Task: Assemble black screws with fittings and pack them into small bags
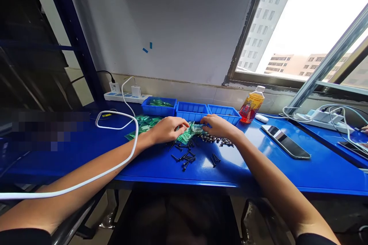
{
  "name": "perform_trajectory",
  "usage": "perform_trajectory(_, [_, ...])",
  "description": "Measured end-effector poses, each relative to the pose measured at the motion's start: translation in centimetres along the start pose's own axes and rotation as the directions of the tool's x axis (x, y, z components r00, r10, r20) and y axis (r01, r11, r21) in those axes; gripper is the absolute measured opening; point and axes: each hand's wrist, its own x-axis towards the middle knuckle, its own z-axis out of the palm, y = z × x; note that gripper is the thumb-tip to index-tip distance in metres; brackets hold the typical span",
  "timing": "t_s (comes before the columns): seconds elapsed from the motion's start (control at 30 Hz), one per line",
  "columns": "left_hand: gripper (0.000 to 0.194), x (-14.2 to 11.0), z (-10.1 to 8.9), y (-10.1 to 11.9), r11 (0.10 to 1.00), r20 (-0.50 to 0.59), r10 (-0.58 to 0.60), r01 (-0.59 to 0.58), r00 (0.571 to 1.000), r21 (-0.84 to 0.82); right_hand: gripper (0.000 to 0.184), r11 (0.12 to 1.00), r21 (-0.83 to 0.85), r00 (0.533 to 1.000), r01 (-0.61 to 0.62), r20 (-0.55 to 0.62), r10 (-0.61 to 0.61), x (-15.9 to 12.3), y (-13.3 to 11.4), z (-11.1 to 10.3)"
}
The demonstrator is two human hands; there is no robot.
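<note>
My left hand (169, 128) is over a heap of small green-tinted clear plastic packets (186, 136), its fingers curved and thumb apart from the index finger. Opposite it, my right hand (217, 125) has its fingertips pinched at the edge of a clear packet (197, 128) lying between the hands. More green packets (146, 121) spread out beyond my left wrist. Loose black screws (185, 157) lie in front of the hands, with a few more screws (215, 159) to the right. Small dark and shiny metal pieces (225, 142) are scattered under my right wrist.
Behind the heap stand three blue bins: one with green packets (159, 112), a middle bin (192, 116) and a right bin (227, 116). A drink bottle (251, 108), a white case (261, 118) and a phone (285, 142) are to the right. A white cable (134, 138) loops across my left forearm.
</note>
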Motion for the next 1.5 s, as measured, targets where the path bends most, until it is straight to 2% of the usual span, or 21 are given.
perform_trajectory(0.13, [0.026, -0.1, 0.0, -0.1, 1.0, 0.027, 0.017, -0.018, 0.999, 0.014, 0.024, 0.995, 0.019, 0.996, 0.094, -0.004, -0.094, -0.6, -0.5, -0.8])
perform_trajectory(0.3, [0.026, -0.2, -0.2, -0.6, 1.0, 0.064, -0.013, 0.012, 0.998, 0.014, 0.013, 0.967, 0.073, 0.967, 0.242, 0.061, -0.247, -1.1, -1.8, -1.1])
perform_trajectory(0.43, [0.026, -0.1, -0.3, -0.5, 0.999, 0.1, -0.003, -0.001, 0.995, 0.041, 0.014, 0.958, 0.092, 0.955, 0.272, 0.094, -0.28, -1.2, -2.8, -0.8])
perform_trajectory(0.53, [0.026, -0.1, -0.3, -0.3, 0.999, 0.122, -0.001, -0.006, 0.992, 0.051, 0.014, 0.967, 0.068, 0.952, 0.244, 0.176, -0.252, -1.3, -3.2, -0.8])
perform_trajectory(0.6, [0.026, -0.1, -0.4, -0.2, 0.998, 0.132, -0.001, -0.007, 0.991, 0.058, 0.016, 0.982, 0.009, 0.965, 0.191, 0.182, -0.19, -1.3, -3.2, -0.9])
perform_trajectory(0.77, [0.025, -0.1, -0.4, -0.1, 0.997, 0.132, -0.003, -0.008, 0.991, 0.08, 0.022, 0.988, -0.129, 0.996, 0.088, 0.022, -0.086, -1.3, -2.8, -1.4])
perform_trajectory(0.83, [0.025, -0.1, -0.4, -0.1, 0.997, 0.143, -0.011, 0.0, 0.99, 0.078, 0.02, 0.985, -0.161, 0.997, 0.057, 0.06, -0.048, -1.4, -2.8, -1.5])
perform_trajectory(0.97, [0.025, 0.0, -0.5, 0.0, 0.997, 0.167, -0.022, 0.01, 0.986, 0.074, 0.02, 0.983, -0.184, 0.974, 0.02, 0.225, 0.022, -1.5, -2.8, -1.4])
perform_trajectory(1.03, [0.025, 0.0, -0.5, 0.0, 0.997, 0.169, -0.02, 0.008, 0.985, 0.071, 0.021, 0.983, -0.185, 0.969, 0.015, 0.245, 0.031, -1.3, -2.8, -1.1])
perform_trajectory(1.33, [0.025, -0.1, -0.4, -0.1, 0.998, 0.155, -0.009, -0.002, 0.988, 0.069, 0.027, 0.987, -0.155, 0.99, 0.034, 0.138, -0.012, -0.6, -3.0, 0.0])
perform_trajectory(1.5, [0.026, 0.0, -0.6, 0.2, 0.997, 0.172, -0.023, 0.01, 0.985, 0.076, 0.025, 0.979, -0.182, 0.985, -0.088, 0.132, 0.113, -0.7, -3.3, -0.2])
